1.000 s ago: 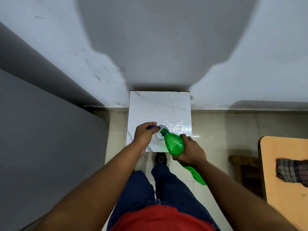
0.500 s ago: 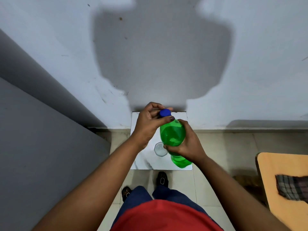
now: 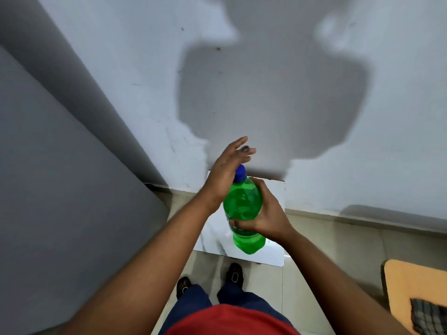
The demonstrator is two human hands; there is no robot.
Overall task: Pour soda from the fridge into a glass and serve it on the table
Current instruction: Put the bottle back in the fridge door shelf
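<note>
My right hand (image 3: 263,213) grips the middle of a green soda bottle (image 3: 243,209), held upright above a small white marble table (image 3: 275,252) against the wall. A blue cap (image 3: 240,173) sits on the bottle's neck. My left hand (image 3: 229,165) is at the cap, palm against it, fingers spread out and blurred. The glass is hidden behind the bottle and my hands.
A grey fridge side (image 3: 60,189) fills the left. The pale wall (image 3: 314,68) is straight ahead. A wooden table (image 3: 416,291) with a checked cloth (image 3: 430,315) shows at the lower right. My shoes (image 3: 233,274) stand on the tiled floor below the marble table.
The bottle went from tilted over the glass to upright. My left hand put the blue cap on the neck, and its fingers now splay open over it. The view tilted upward.
</note>
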